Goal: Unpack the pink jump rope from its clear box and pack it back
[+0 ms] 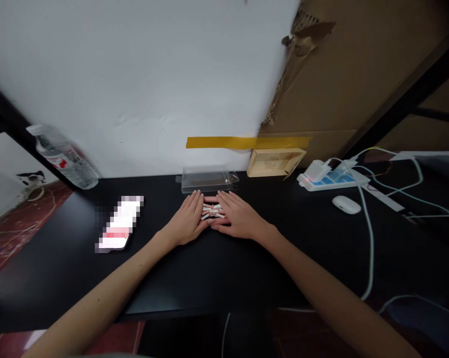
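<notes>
A small pink piece with several short white sticks [213, 211] across it lies on the black table, between my hands. Its two ends are hidden under my fingers, and I cannot make out its exact kind. My left hand [189, 219] is closed over the left end, fingers at the far edge and thumb at the near edge. Over the right end, my right hand [241, 215] is closed the same way. The two thumbs nearly meet at the near side. Just behind my fingertips lies a clear plastic box [205, 180].
A phone [122, 221] lies left, with a plastic bottle [65, 156] leaning at the wall. Behind right stands a shallow wooden box [274, 163]. A white earbud case [346, 204], a power strip [330, 181] and loose cables [368, 248] occupy the right side.
</notes>
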A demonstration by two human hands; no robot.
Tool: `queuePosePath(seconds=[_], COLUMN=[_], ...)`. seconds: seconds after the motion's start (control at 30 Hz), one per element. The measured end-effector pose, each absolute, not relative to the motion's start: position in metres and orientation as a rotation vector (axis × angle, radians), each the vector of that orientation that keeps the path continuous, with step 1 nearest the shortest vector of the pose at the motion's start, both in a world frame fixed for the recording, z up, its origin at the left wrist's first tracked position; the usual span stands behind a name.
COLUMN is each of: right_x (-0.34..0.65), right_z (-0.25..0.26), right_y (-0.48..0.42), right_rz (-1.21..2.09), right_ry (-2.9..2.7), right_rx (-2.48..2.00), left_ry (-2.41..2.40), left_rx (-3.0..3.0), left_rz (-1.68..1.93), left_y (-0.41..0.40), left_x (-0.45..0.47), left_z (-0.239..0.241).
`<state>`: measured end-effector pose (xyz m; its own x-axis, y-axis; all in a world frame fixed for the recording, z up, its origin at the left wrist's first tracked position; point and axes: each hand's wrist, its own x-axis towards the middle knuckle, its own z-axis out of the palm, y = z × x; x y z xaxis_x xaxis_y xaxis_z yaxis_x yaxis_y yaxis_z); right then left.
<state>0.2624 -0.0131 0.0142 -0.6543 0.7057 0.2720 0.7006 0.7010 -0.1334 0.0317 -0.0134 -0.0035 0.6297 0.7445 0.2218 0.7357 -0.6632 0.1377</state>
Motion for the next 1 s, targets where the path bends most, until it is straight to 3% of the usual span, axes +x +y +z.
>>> queuePosePath(seconds=[0.23,0.47,0.8,1.0], right_x=[0.245,0.245,0.295,0.323], right_z=[0.011,0.011,0.007,0.008], right_y=[-0.018,-0.017,-0.023,-0.019], right_rz=[-0.078,-0.160,-0.214,-0.139], right_ry=[-2.592,-2.596,-2.578,-2.523], right_rx=[-1.128,-1.169,-1.225,-1.285], left_ry=[1.320,1.463,1.811,1.703], left_rx=[2.763,2.688,2.622,2.688], left_rz=[0.662,0.540,0.842,0.768], left_y=[0.004,0.019,0.007,0.025], left_x=[0.015,-0.005,-0.014,-0.009], left_z=[0.011,0.007,0.027,0.014])
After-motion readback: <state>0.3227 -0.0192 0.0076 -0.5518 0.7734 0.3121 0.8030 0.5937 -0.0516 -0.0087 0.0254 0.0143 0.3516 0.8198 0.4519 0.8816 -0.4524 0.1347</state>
